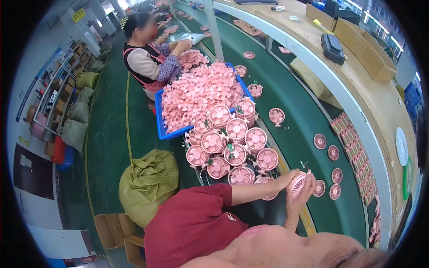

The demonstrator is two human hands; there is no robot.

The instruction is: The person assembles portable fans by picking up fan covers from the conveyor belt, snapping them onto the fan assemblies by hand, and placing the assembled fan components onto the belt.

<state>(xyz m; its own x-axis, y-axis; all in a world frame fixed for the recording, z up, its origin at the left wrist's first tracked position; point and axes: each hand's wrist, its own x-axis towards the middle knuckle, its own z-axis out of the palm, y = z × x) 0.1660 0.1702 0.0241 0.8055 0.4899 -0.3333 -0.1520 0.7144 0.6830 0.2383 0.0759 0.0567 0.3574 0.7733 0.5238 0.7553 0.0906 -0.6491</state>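
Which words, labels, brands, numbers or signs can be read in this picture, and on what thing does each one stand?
No text can be read with certainty.
Yellow sign, upper left: dark characters, too blurred.
Blue wall panel: pale characters, too small.
Maroon shirt: a small white mark, unreadable.
Pink round grille, held by left hand and right hand: no lettering can be made out.

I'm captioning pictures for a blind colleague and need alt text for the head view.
A person's left hand and right hand hold a round pink fan part at a green belt. Nearby are piled pink fans and a blue bin heaped with pink pieces, with a co-worker beyond.
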